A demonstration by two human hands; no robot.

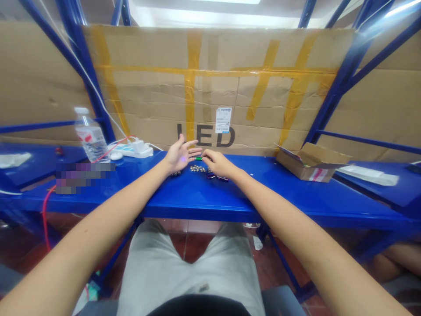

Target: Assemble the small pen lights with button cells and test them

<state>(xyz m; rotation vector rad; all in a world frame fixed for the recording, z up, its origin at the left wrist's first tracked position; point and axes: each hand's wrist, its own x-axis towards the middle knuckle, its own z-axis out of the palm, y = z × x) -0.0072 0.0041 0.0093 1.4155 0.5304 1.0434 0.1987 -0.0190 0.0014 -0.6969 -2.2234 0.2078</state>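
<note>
The left hand (180, 156) lay open, palm up, by the blue bench's (197, 197) back edge. The right hand (217, 163) curled beside the small metal beads (197, 168) there (its grip hidden), seemingly sorting them; lifting one would need a fine fingertip pinch

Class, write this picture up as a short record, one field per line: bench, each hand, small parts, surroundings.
bench: blue metal
left hand: open, fingers spread, just above the bench
right hand: knuckles up, fingertips by the green piece
small parts: silvery pieces between the hands; purple pieces beside the right hand
surroundings: water bottle, power strip, open cardboard box
</note>
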